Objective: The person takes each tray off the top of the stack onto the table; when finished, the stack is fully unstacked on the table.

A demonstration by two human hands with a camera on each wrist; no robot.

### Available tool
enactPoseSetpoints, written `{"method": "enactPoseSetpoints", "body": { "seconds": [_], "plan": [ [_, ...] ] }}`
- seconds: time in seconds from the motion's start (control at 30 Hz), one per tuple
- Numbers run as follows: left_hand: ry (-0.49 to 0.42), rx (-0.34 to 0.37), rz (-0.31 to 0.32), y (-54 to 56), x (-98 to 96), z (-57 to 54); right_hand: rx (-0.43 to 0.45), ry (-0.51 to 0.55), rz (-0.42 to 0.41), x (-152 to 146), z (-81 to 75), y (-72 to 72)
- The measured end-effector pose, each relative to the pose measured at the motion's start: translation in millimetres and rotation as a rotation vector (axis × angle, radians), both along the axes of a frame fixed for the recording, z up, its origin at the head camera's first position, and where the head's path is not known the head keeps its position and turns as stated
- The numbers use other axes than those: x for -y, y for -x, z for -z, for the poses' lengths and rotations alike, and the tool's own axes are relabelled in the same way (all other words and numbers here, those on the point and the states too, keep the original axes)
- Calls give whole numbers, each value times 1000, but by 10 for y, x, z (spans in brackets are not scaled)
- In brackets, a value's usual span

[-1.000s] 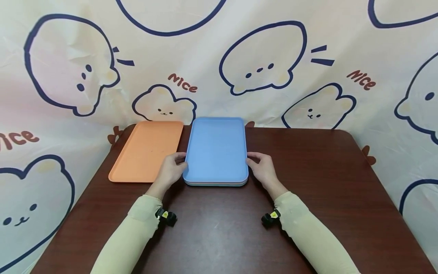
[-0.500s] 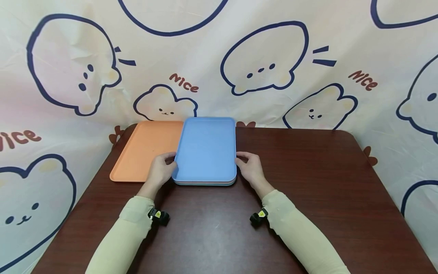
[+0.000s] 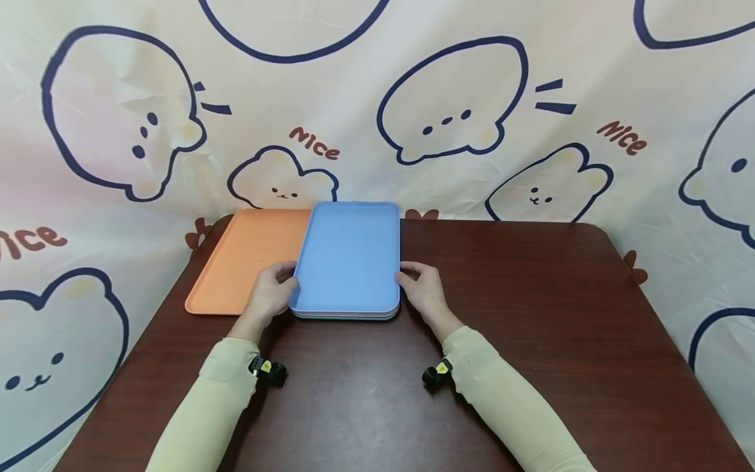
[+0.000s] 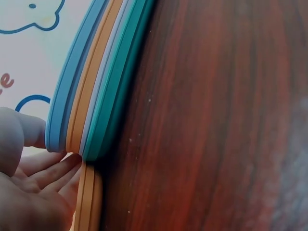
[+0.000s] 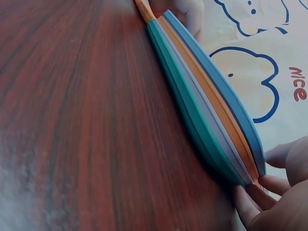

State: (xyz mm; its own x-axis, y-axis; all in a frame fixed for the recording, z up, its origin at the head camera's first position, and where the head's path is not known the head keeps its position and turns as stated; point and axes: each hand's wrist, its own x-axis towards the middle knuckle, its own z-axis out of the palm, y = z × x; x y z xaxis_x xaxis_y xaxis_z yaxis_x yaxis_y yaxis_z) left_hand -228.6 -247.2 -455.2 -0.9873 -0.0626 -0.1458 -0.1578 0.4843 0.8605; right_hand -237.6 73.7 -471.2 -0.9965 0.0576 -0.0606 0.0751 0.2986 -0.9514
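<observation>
A stack of trays sits near the back of the table, the blue tray (image 3: 350, 255) on top. Beneath it the left wrist view shows an orange tray (image 4: 90, 96), a pale lilac tray (image 4: 99, 91) and a green tray (image 4: 111, 96) at the bottom. My left hand (image 3: 269, 288) grips the stack's left edge, thumb at the blue rim, fingers lower at the side. Opposite, my right hand (image 3: 423, 288) holds the right edge, its fingertips against the lower trays. The stack's left side overlaps a separate orange tray (image 3: 248, 255) in the head view.
The dark brown table (image 3: 531, 314) extends right and forward of the stack. Behind it hangs a cloth (image 3: 448, 183) printed with cartoon bears, close to the table's back edge. A small black camera (image 3: 274, 373) is strapped at each wrist.
Both hands have shifted the tray stack to the left, quickly at first and then less. It now covers the right edge of the separate orange tray, which has stayed in place.
</observation>
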Motion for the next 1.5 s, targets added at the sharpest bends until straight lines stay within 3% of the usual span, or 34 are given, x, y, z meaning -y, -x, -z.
{"method": "enactPoseSetpoints", "body": {
  "seconds": [0.2,0.4,0.9,1.27,1.5],
  "plan": [
    [-56,53,-33,3,14,26,-50,-135,18,24,-37,11],
    [-83,37,-40,5,13,45,-123,-220,52,39,-91,20],
    [-53,-25,43,-13,25,48,-82,57,205,9,-99,-93],
    [-34,-47,70,-16,16,74,-93,214,237,-194,-57,-165],
    [4,-66,76,-14,15,66,-89,261,245,-436,-82,-190]
  ]
}}
